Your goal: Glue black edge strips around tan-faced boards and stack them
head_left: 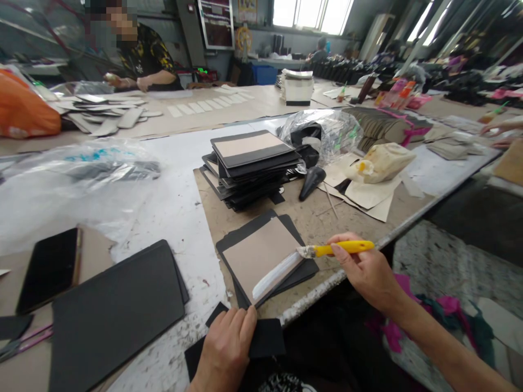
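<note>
In my right hand (365, 269) is a yellow-handled brush (345, 247), gripped between thumb and fingers. Its bristles touch the right edge of a beige-faced black panel (257, 250). A wet white streak (273, 275) runs along the panel's near side. Other dark panels lie beneath it, turned at angles. My left hand (229, 340) has its fingers curled at the panel's near corner, over black pieces (267, 337) at the table edge. What its fingertips hold is hidden.
Behind stands a stack of similar panels (253, 174). A black cone-shaped piece (312, 182) and a glue-stained container (382, 162) sit to its right. Large dark panels (118, 316), a phone (51, 267) and scissors (28, 340) lie left. A person (147, 60) sits across the table.
</note>
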Motion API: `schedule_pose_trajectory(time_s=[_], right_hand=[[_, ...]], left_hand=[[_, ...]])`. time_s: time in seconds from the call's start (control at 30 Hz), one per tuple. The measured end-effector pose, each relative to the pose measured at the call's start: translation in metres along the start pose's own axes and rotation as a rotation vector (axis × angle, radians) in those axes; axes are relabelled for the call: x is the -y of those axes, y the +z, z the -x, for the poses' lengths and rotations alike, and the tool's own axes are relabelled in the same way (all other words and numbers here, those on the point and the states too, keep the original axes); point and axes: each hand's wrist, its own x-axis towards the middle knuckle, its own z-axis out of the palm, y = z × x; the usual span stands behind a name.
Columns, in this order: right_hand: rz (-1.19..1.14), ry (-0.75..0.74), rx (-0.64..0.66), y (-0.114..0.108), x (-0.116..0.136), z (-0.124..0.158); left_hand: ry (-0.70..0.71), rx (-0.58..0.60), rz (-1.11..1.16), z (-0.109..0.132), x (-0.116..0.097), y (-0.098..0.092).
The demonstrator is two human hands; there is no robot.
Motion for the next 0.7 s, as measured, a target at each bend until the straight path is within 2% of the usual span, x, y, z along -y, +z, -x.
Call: schedule_pose_trajectory(time_s=[0.1,0.2,0.33,0.47,0.53,0.7], right_hand=[[-0.032,-0.009,0.021,0.0,0.007,0.003],[-0.014,0.005,-0.018,0.0,0.01,0.002],[0.038,-0.092,-0.027,0.008,0.012,0.005],[-0.051,-0.159,0.031,0.022,0.027,0.019],[-0.137,-0.094,0.072,0.028,0.038,0.026],[-0.464,0.176,0.116,0.045,0.058,0.032]], left_hand=[[-0.024,0.018,0.024,0.003,0.0,0.001],[-0.028,0.013,0.024,0.004,0.0,0.002],[-0.045,0.035,0.029,0.005,0.0,0.002],[-0.044,0.018,0.024,0.006,-0.001,0.001],[-0.049,0.025,0.018,0.007,-0.001,0.0],[-0.065,0.043,0.021,0.007,-0.001,-0.001]])
